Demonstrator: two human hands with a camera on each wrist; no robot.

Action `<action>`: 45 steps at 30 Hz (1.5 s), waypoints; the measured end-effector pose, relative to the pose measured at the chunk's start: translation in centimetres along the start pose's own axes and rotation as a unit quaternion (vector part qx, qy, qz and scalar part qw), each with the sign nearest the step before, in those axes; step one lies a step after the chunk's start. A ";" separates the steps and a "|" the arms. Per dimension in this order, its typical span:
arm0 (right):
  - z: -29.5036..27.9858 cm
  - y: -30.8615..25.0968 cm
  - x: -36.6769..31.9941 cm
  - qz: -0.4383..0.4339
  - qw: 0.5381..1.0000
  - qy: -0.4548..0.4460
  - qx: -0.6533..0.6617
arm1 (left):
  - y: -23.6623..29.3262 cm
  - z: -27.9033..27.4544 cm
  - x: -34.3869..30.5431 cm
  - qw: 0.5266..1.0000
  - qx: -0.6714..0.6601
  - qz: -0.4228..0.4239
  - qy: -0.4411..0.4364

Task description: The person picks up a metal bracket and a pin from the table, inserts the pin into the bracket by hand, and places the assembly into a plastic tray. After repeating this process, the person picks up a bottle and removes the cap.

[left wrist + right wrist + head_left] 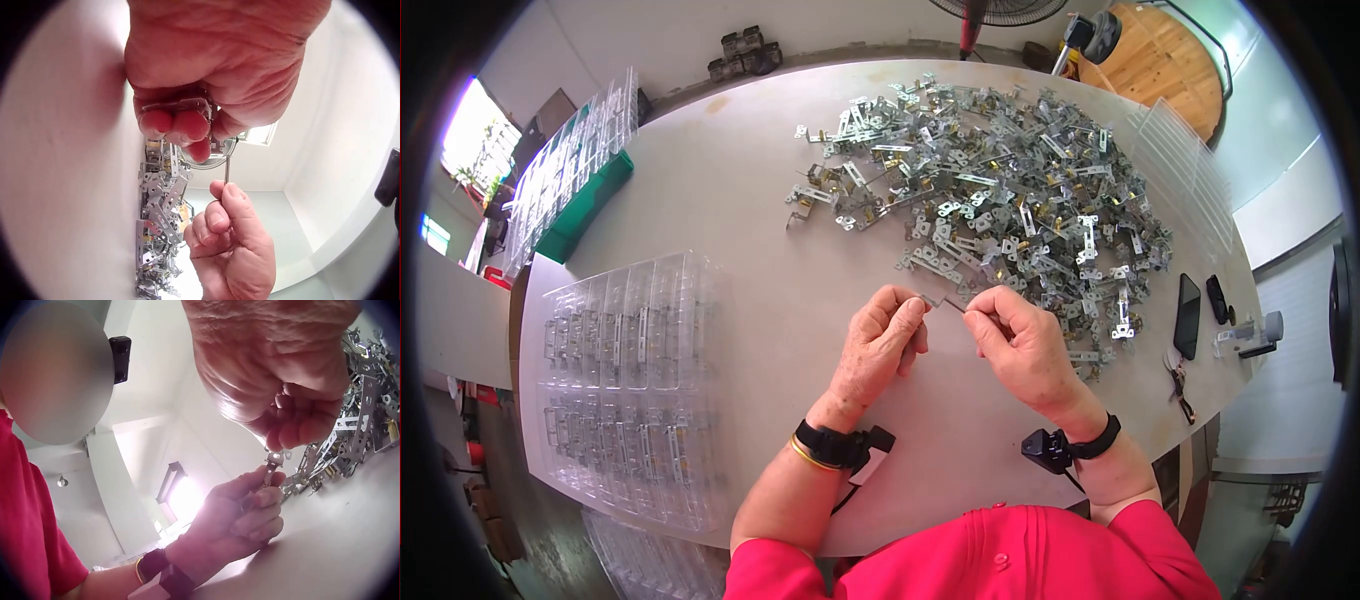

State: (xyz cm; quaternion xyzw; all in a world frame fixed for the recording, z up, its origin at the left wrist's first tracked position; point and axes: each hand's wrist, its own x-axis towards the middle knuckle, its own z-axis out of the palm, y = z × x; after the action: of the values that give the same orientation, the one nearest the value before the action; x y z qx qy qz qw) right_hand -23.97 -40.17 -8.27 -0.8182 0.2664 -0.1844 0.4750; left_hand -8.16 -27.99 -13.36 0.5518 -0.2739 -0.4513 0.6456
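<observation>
Over the near middle of the table (790, 290), my left hand (880, 335) grips a small metal bracket (274, 460) with holes in its end plate. Most of the bracket is hidden by the curled fingers. My right hand (1025, 345) faces it and pinches a thin metal rod (227, 169) between thumb and forefinger. The rod points toward the left hand, its tip close to the bracket. Just beyond both hands lies a big heap of similar metal brackets (1000, 190), some with brass-coloured parts.
Clear plastic trays (620, 262) with brackets in rows lie at the left. A green bin (585, 210) with more clear trays stands behind them. On the right are a phone (1188, 317), hand snips (1178, 385) and a clear ribbed sheet (1190, 170).
</observation>
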 end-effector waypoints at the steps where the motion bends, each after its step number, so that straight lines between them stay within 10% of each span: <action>1: 0.0 0.0 0.0 -0.003 1.000 0.003 0.000 | 0.0 0.0 0.0 1.000 0.000 0.000 0.000; 26: 0.3 0.3 -0.1 0.061 0.994 -0.056 0.064 | -1.2 0.5 0.1 0.987 0.132 0.063 -0.063; 34: 0.2 1.0 0.0 -0.119 0.989 0.091 -0.014 | -0.9 0.8 -0.2 0.974 0.177 0.072 -0.121; 36: -0.4 0.1 -0.3 -0.066 0.994 0.078 0.046 | 0.2 0.8 -0.5 0.994 0.035 -0.041 -0.100; 45: -0.2 0.9 -1.4 0.032 0.996 0.008 0.085 | 0.1 0.2 -0.1 0.989 -0.127 -0.037 -0.065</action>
State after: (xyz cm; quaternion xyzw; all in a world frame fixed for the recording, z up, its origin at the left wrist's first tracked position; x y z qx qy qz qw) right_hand -25.40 -39.78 -8.99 -0.7643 0.2801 -0.1979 0.5462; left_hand -8.33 -28.01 -13.22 0.4443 -0.2349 -0.5411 0.6743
